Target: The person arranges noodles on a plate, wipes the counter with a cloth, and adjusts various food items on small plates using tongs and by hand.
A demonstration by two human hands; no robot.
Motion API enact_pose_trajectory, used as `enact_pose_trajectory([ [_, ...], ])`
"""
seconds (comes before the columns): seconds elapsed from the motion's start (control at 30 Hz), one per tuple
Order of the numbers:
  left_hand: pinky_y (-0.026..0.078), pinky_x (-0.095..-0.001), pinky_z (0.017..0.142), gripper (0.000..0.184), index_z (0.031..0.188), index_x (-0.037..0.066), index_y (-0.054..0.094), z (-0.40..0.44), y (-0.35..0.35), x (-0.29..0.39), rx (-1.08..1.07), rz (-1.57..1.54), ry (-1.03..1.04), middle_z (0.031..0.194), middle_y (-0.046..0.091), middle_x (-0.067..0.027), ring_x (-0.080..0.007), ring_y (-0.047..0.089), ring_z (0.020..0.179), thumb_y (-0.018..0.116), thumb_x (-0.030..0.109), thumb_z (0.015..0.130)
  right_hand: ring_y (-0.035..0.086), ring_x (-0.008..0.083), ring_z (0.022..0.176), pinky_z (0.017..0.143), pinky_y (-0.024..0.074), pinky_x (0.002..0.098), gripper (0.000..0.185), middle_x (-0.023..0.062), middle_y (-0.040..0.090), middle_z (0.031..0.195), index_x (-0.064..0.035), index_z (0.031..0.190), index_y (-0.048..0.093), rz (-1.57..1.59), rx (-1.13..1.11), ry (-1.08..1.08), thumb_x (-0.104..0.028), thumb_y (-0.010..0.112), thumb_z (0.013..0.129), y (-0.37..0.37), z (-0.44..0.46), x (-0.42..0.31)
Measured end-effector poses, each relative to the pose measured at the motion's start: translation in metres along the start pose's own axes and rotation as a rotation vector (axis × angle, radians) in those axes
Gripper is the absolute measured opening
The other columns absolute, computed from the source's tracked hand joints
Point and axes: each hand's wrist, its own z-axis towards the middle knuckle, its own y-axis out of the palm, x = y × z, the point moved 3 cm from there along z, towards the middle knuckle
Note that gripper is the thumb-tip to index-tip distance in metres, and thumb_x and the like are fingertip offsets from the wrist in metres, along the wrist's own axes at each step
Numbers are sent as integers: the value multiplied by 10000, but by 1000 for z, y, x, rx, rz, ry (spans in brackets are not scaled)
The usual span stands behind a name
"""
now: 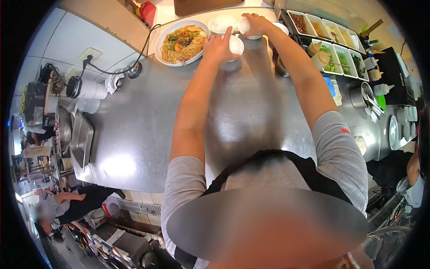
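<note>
At the far side of the steel counter, my left hand (218, 48) is closed around the near side of a small white bowl of rice (236, 45). Beside it, my right hand (257, 24) grips another small rice bowl (244, 28), its fingers over the rim. A third rice bowl (222, 24) stands just behind the left hand. To the left is a large white plate (158, 47) of fried noodles (183, 44) with vegetables. Part of another white bowl (282, 28) shows behind my right forearm.
White containers of toppings (331, 56) line the right side, near squeeze bottles (371, 62) and a metal pot with utensils (358, 96). A brown tray (201, 6) lies beyond the counter. A steel pan (82, 141) sits at the left edge. A co-worker (67, 204) is at lower left.
</note>
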Motion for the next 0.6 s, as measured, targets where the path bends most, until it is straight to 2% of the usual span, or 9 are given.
enact_pose_trajectory([
  [0.13,373,-459,926,1117,1429,169,237,29,9,-13,32,7,-28,1207,532,-203,-330,496,1146,775,559,532,503,366,1128,948,423,419,962,238,480,1254,-144,1370,329,56,47,-14,-465,749,566,4,30,11],
  [0.27,377,-464,924,1057,1420,176,255,43,9,-12,149,13,-102,1326,422,-193,-340,465,1180,752,571,575,521,398,1039,858,453,469,589,218,498,1204,-123,1302,435,135,336,-90,-165,626,747,-34,5,-22],
  [0.3,365,-462,933,1027,1411,181,276,45,12,-10,205,59,-120,1331,414,-187,-337,451,1194,757,553,584,533,389,1029,849,455,466,634,213,519,1182,-108,1288,440,88,502,-293,-280,668,722,-9,30,-7],
  [0.37,369,-497,939,954,1395,161,305,40,21,-6,383,187,-89,1374,381,-175,-356,392,1245,693,597,641,563,384,974,827,463,459,597,204,540,1156,-85,1270,444,238,287,-193,-254,654,737,-45,3,-34],
  [0.4,359,-493,953,947,1383,133,320,29,16,1,441,153,-55,1379,375,-180,-359,377,1254,687,601,646,559,350,1039,877,461,421,691,180,506,1246,-117,1301,421,135,214,-139,-330,709,710,-62,-21,-48],
  [0.47,333,-468,994,916,1357,45,336,11,28,3,508,15,30,1383,366,-201,-371,339,1272,669,577,688,594,341,949,810,483,422,494,173,535,1208,-138,1226,493,214,567,-448,-246,664,775,-79,-92,-59],
  [0.5,322,-454,1010,851,1318,-9,376,-18,9,19,571,-97,143,1358,388,-213,-383,348,1260,665,527,723,568,320,1014,847,460,415,469,141,532,1223,-149,1213,505,169,401,-354,-238,662,780,-112,-159,-72],
  [0.53,372,-466,957,843,1269,25,433,-37,14,19,680,55,170,1268,460,-210,-375,476,1114,729,501,640,556,315,1035,863,450,413,476,132,531,1228,-150,1219,503,147,382,-314,-245,663,781,-128,-210,-66],
  [0.6,341,-472,984,757,1283,22,427,-99,9,24,612,-10,198,1301,421,-220,-373,422,1168,697,440,713,532,306,1079,895,429,410,492,113,529,1238,-151,1232,500,120,341,-274,-260,666,782,-147,-302,-44],
])
